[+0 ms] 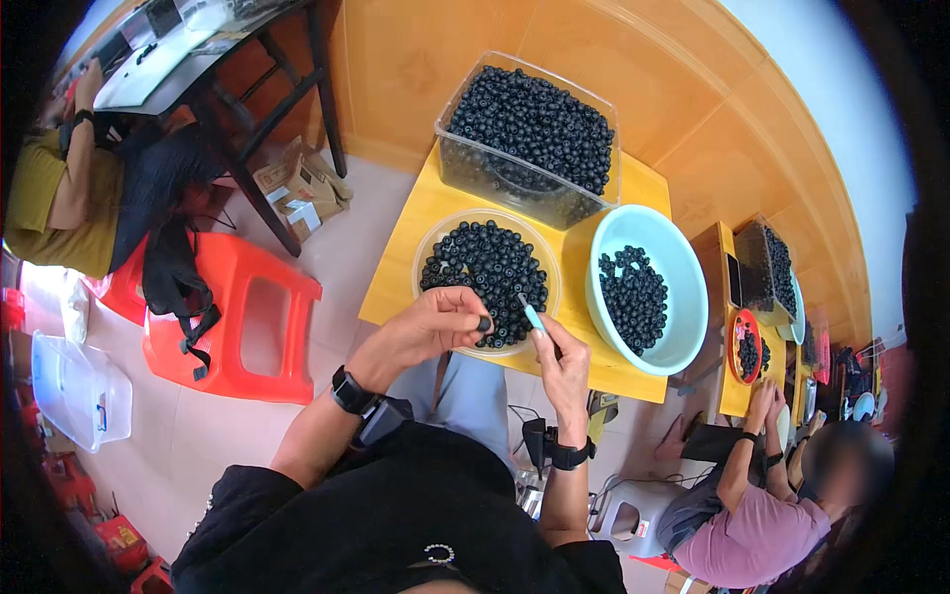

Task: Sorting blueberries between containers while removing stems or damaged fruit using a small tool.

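Observation:
Between the thumb and fingers of my left hand (435,325) is a small round black part (484,325), pinched just above the near side of a shallow round tray (427,235). My right hand (564,364) grips a slim teal-handled knife (533,316), its narrow pale tip pointing up and left over the tray. Tip and held part are a short gap apart. Many similar black parts (480,247), some showing a centre hole, fill the tray. To its right, a light blue basin (690,247) holds a smaller heap of them.
A clear rectangular bin (495,176) heaped with black parts stands behind the tray on the yellow table (396,267). Red stools (228,317) stand at left, near a seated person at a dark table (188,74). Another person (752,525) works at a second yellow table on the right.

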Demonstrator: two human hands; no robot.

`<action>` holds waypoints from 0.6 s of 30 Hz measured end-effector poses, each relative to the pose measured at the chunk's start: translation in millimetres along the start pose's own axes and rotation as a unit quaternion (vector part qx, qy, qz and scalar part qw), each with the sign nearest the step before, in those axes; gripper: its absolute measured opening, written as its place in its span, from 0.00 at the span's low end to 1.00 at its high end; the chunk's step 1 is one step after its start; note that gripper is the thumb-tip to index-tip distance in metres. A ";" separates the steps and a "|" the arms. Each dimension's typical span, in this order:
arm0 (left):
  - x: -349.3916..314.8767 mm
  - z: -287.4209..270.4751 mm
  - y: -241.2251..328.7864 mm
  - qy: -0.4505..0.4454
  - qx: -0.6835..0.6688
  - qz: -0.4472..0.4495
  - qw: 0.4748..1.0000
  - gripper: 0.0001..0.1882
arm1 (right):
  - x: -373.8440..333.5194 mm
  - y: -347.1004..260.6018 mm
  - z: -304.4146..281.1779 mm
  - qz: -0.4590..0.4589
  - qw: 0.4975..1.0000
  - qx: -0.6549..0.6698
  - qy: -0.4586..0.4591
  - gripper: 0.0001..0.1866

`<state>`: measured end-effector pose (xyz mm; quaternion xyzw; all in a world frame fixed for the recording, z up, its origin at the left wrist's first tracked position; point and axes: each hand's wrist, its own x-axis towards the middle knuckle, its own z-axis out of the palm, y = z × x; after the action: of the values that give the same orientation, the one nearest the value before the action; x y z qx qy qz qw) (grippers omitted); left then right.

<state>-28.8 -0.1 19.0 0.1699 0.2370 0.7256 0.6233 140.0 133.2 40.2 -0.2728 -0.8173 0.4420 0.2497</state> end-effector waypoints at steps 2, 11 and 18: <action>-0.2 0.2 -1.8 0.014 -0.004 -0.001 1.000 0.06 | -2.2 -9.2 5.1 0.011 0.999 0.040 -0.008 0.12; 1.6 7.6 -6.9 0.038 0.037 -0.021 0.998 0.08 | -0.9 -38.5 23.2 -0.009 0.991 0.130 -0.037 0.15; -4.7 1.1 -3.9 -0.005 0.060 -0.096 0.994 0.11 | -6.6 -31.8 25.7 0.085 0.959 0.257 -0.079 0.05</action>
<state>-24.2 -4.2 18.0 0.1866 0.2922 0.6463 0.6798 120.9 99.1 54.0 -0.2320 -0.6671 0.6768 0.2076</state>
